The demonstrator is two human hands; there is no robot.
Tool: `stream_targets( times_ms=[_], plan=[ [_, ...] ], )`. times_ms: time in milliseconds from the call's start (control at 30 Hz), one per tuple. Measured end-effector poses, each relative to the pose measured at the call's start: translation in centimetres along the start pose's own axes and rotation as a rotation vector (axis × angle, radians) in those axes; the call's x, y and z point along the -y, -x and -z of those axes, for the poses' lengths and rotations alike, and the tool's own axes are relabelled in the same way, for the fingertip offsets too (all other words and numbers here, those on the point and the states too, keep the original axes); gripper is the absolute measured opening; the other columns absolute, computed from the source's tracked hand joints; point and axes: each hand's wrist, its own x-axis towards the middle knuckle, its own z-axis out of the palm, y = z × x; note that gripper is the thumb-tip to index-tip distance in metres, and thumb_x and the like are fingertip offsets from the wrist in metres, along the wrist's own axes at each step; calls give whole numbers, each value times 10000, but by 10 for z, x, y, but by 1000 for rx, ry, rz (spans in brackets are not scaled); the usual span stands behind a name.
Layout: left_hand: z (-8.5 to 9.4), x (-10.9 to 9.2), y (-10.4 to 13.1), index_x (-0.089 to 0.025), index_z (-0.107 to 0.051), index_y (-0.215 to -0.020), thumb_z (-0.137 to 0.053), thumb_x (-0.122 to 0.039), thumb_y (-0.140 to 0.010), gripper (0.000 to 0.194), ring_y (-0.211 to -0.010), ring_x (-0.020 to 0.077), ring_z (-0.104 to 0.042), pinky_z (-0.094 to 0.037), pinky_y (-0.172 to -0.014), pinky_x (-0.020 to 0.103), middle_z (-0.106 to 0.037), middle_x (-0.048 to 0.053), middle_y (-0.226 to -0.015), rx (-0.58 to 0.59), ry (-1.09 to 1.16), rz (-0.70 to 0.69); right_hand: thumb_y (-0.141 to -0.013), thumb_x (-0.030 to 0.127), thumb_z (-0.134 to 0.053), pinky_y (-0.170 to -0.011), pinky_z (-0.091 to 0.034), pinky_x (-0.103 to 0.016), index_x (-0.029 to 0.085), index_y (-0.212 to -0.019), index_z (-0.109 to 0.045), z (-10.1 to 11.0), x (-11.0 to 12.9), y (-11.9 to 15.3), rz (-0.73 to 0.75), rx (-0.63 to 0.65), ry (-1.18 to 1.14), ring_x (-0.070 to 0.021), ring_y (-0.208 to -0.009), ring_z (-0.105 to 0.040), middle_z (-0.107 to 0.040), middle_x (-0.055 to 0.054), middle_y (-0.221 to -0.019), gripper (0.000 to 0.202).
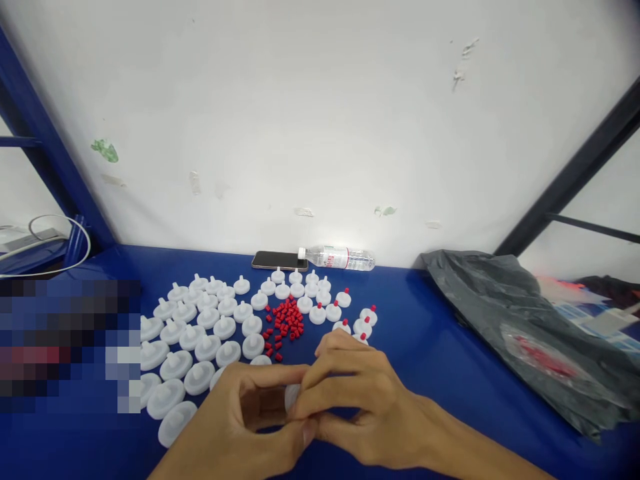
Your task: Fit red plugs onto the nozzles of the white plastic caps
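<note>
While a scuffed white wall [320,133] backs the blue counter [425,320], with a dark plastic bag [470,287] at right, the left hand [235,427] and right hand [365,407] grasp one white disc [291,399] between them, apparently mid-handling, which calls for steady fingertips. Beyond lie stemmed discs [177,366] and small red caps [289,320].

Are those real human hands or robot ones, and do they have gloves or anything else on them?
They are a person's own hands, with no machine parts or cables. Neither the left hand nor the right hand wears a glove, and no ring or watch shows. The right forearm has no sleeve in view.
</note>
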Motion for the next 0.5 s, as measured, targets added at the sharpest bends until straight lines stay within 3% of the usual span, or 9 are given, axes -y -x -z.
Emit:
stream_targets(
  times_ms=[100,200,300,433,500],
  plan=[
    [4,4,5,-296,-732,-1260,-708,-521,-830,486,-910,248,-782,-634,-877,405,-812,35,-1092,-118,-162,-37,-988,193,-663,-817,-509,-306,230,-987,-727,1,-4,0,-53,7,0,-113,-797,-703,-791,13,-893,75],
    [20,9,13,-357,-629,-1388,-651,-579,-874,560,-896,231,-784,-657,-822,382,-764,33,-1262,-379,-705,-140,-987,209,-682,-817,-476,-324,229,-966,-731,5,-14,1,-173,19,97,-137,-813,-685,-782,7,-898,57],
    [36,4,19,-395,-601,-1385,-528,-576,-953,474,-1008,255,-763,-625,-903,411,-717,6,-1335,-662,-1158,-332,-967,210,-709,-861,-443,-373,217,-943,-738,9,-26,3,-271,115,301,-176,-846,-669,-776,-9,-903,38],
    [41,-10,27,-363,-576,-1318,-425,-630,-991,449,-905,215,-751,-610,-769,313,-728,-8,-1210,-766,-1192,-298,-955,259,-729,-932,-433,-422,225,-1000,-749,13,-35,3,-376,205,457,-213,-940,-660,-766,-26,-991,60],
    [40,-11,31,-334,-540,-1331,-390,-607,-1013,445,-966,225,-733,-595,-832,335,-688,7,-1278,-761,-1160,-271,-995,338,-672,-969,-440,-445,231,-1057,-747,16,-36,2,-403,166,496,-234,-1026,-648,-747,-55,-1096,144]
  ],
)
